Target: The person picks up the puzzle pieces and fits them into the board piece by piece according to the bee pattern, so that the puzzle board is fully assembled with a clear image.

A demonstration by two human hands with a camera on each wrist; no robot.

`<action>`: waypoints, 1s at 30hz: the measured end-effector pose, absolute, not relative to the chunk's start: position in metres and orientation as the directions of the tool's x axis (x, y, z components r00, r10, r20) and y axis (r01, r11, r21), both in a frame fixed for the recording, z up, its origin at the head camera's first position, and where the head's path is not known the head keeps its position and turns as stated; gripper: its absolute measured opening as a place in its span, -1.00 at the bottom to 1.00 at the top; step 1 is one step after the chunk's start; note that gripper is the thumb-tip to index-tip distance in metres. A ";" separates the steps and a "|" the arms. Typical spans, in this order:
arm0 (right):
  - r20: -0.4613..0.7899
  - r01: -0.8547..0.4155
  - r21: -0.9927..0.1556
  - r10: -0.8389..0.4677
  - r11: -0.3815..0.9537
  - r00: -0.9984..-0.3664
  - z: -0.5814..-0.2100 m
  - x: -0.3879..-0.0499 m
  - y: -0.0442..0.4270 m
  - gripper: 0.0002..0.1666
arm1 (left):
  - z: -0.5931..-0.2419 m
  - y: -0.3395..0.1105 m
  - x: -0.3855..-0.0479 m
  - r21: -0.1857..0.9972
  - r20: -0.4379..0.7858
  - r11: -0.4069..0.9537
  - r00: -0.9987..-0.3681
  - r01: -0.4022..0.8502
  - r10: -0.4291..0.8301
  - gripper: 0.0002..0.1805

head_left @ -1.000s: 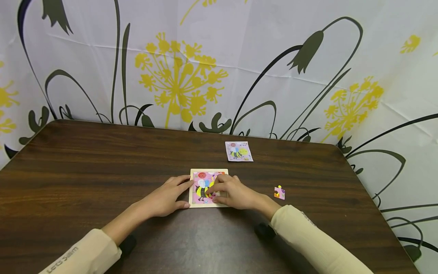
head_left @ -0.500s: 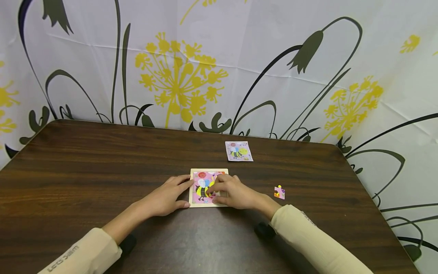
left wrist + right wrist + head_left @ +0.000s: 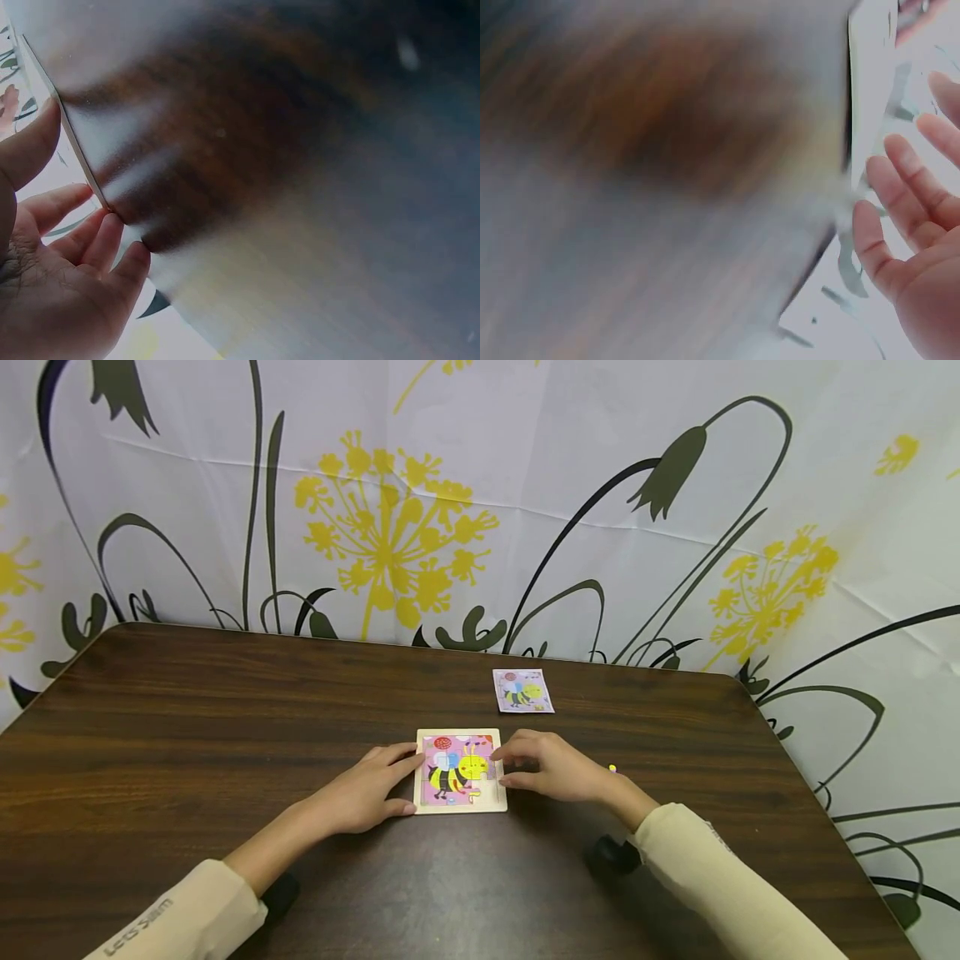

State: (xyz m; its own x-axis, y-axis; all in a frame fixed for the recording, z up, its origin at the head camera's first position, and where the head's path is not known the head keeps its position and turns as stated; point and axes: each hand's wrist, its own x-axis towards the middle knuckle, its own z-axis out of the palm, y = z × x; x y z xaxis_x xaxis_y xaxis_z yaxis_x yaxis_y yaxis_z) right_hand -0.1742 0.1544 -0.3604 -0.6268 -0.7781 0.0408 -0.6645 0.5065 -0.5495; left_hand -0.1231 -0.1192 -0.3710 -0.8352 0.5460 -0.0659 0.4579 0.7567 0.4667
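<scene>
A wooden tray puzzle (image 3: 442, 814) of a bee lies on the table in the head view, with bare wood showing at its lower right. My left hand (image 3: 365, 791) rests against its left edge, fingertips and thumb touching the frame. In the left wrist view the left hand's fingers (image 3: 135, 259) are spread along that thin edge. Just over the puzzle's right edge is my right hand (image 3: 553, 768), fingers loosely bent and nothing seen between them; the right wrist view shows its fingers (image 3: 900, 187) apart. Beyond the right wrist, a puzzle piece (image 3: 612, 768) is mostly hidden.
A printed card (image 3: 522, 691) with the same bee picture lies behind the puzzle. The dark wooden table (image 3: 225, 710) reaches back to a white flowered cloth (image 3: 525, 460). Black wrist straps sit under both forearms.
My right hand has lifted off the puzzle and shifted right, uncovering the bee's head and the bare lower right corner. It now covers most of the loose piece. The left hand stays put.
</scene>
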 end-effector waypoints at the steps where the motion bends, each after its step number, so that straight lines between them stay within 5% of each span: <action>1: 0.039 -0.654 -0.551 -0.767 0.518 -0.640 -0.359 -0.175 0.160 -0.66 | -0.371 -0.119 -0.123 0.467 -0.067 0.758 -0.836 0.456 0.545 -0.31; 12: -0.025 -0.483 -0.515 -0.576 0.708 -0.817 -0.360 -0.186 0.244 -0.72 | -0.369 -0.119 -0.122 0.468 -0.075 0.761 -0.838 0.449 0.541 -0.31; 30: 0.004 -0.444 -0.473 -0.502 0.761 -0.865 -0.382 -0.165 0.293 -0.75 | -0.368 -0.119 -0.122 0.474 -0.089 0.764 -0.839 0.438 0.537 -0.32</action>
State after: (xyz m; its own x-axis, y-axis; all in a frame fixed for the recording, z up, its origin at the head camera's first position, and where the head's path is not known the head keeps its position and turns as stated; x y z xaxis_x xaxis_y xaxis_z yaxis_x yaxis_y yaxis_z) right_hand -0.1653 0.2932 -0.3817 -0.8647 -0.5023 0.0043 -0.4445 0.7610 -0.4726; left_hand -0.1219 -0.1191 -0.3685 -0.8392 0.5366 -0.0889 0.4380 0.7636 0.4744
